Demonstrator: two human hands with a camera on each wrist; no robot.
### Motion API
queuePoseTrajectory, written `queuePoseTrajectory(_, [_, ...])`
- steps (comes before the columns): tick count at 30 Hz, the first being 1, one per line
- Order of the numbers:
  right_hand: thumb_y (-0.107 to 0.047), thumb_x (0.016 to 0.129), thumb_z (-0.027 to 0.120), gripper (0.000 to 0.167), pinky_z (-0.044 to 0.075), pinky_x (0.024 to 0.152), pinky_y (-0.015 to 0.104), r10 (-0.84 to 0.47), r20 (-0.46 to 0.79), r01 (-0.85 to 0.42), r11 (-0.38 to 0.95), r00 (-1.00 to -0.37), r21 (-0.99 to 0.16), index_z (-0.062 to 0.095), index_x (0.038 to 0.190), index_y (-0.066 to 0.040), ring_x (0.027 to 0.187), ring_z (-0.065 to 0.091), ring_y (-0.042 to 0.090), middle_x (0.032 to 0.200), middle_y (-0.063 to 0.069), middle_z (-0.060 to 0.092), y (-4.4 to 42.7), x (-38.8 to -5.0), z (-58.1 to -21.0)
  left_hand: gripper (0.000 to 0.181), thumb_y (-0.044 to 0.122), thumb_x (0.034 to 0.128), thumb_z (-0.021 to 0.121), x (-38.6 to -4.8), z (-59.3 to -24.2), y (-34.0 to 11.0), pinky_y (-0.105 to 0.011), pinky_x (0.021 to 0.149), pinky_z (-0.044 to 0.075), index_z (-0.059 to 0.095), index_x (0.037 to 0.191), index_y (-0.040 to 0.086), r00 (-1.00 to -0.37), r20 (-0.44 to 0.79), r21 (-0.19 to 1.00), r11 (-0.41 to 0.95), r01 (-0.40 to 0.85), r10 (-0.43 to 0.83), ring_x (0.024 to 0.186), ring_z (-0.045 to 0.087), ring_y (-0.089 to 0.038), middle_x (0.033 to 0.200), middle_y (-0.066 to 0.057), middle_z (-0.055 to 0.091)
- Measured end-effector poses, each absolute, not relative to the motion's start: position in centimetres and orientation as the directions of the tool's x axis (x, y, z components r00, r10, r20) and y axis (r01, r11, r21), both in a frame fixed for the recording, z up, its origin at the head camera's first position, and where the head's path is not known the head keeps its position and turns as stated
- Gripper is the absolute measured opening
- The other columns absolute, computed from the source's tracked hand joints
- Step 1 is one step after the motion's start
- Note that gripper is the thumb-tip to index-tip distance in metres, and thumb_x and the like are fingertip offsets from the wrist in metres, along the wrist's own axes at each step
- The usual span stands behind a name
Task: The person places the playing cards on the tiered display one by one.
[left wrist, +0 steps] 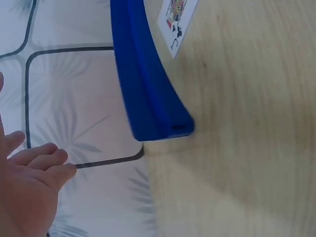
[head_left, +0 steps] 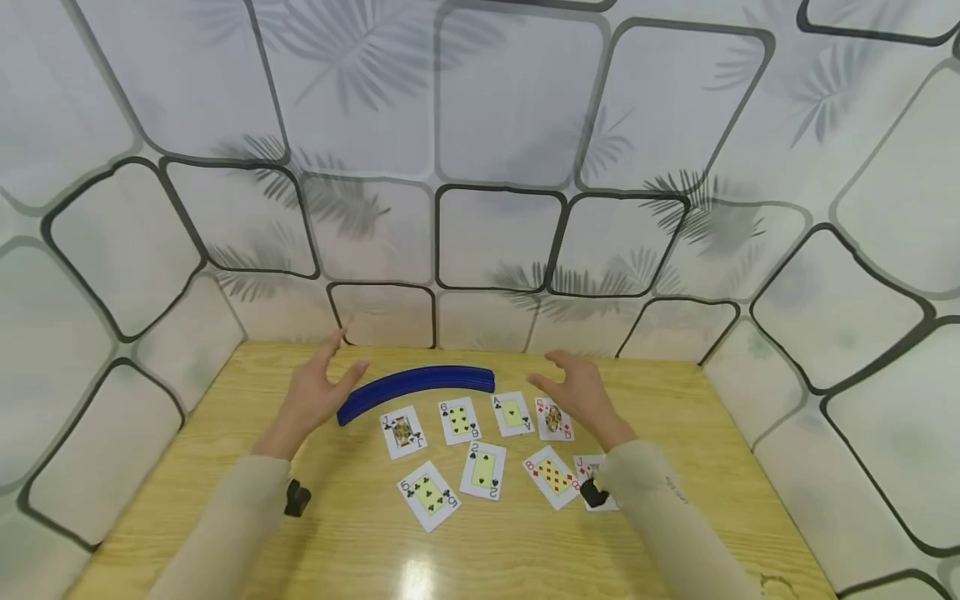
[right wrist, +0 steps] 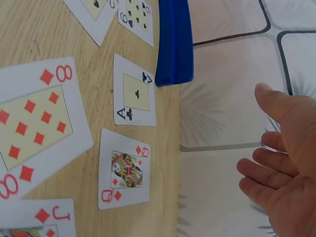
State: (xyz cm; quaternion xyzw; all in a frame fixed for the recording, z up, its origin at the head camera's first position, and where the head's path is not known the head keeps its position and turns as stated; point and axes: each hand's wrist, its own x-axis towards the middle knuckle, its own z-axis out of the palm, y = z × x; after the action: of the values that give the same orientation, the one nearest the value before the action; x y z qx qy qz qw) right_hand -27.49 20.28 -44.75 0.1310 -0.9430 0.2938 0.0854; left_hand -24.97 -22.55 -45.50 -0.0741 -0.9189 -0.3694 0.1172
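The left hand (head_left: 315, 393), its grip apart, hovers beside the curved blue rack (head_left: 420, 380) on the table's (head_left: 352, 550) far side; nearer lie face-up playing cards (head_left: 483, 471); rightmost, the right hand (head_left: 583, 393), grip apart, hovers near the queen of diamonds (head_left: 553, 420).

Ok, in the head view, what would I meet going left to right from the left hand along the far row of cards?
Left hand → jack of clubs → six of spades → ace of clubs → queen of diamonds.
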Motion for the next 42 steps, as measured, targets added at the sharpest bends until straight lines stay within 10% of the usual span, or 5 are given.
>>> queuePoseTrajectory(13, [-0.029, 0.098, 0.076, 0.049, 0.058, 0.095, 0.051, -0.102, 0.119, -0.156, 0.704, -0.988, -0.693, 0.066, 0.137, -0.001, 0.113, 0.068, 0.035, 0.128, 0.022, 0.072, 19.5, -27.9, -47.0, 0.048, 0.028, 0.1, 0.074, -24.1, -49.7, -22.9, -0.051, 0.102, 0.057, 0.066, 0.138, -0.001, -0.923, 0.33, 0.812, 0.558, 0.172, -0.196, 0.118, 0.07, -0.044, 0.131, -0.028, 0.071])
queuePoseTrajectory(20, [-0.026, 0.097, 0.077, 0.048, 0.058, 0.09, 0.048, -0.12, 0.107, -0.16, 0.688, -0.987, -0.708, 0.066, 0.137, -0.001, 0.106, 0.067, 0.031, 0.121, 0.02, 0.072, 18.8, -28.2, -48.2, 0.042, 0.018, 0.0996, 0.073, -24.1, -51.2, -23.1, 0.002, 0.083, 0.042, 0.067, 0.136, -0.003, -0.937, 0.248, 0.859, 0.503, 0.096, -0.244, 0.115, 0.07, -0.037, 0.126, -0.026, 0.073])
queuePoseTrajectory(26, [-0.023, 0.097, 0.077, 0.05, 0.058, 0.088, 0.048, -0.138, 0.091, -0.162, 0.7, -0.986, -0.696, 0.065, 0.138, 0.002, 0.103, 0.066, 0.032, 0.119, 0.022, 0.071, 18.4, -28.5, -49.4, 0.041, 0.018, 0.1012, 0.072, -23.7, -52.0, -23.2, -0.001, 0.082, 0.044, 0.067, 0.136, -0.002, -0.953, 0.182, 0.873, 0.486, 0.043, -0.242, 0.108, 0.07, -0.022, 0.127, -0.025, 0.073])
queuePoseTrajectory(42, [-0.023, 0.094, 0.081, 0.052, 0.051, 0.077, 0.038, -0.127, -0.01, -0.088, 0.743, -0.992, -0.663, 0.066, 0.138, 0.0, 0.091, 0.059, 0.024, 0.108, 0.015, 0.068, 18.0, -29.0, -51.2, 0.033, 0.004, 0.1003, 0.069, -23.4, -53.4, -23.6, -0.003, 0.082, 0.045, 0.068, 0.131, -0.008, -0.977, 0.135, 0.87, 0.492, 0.038, -0.164, 0.116, 0.07, -0.038, 0.128, -0.03, 0.071])
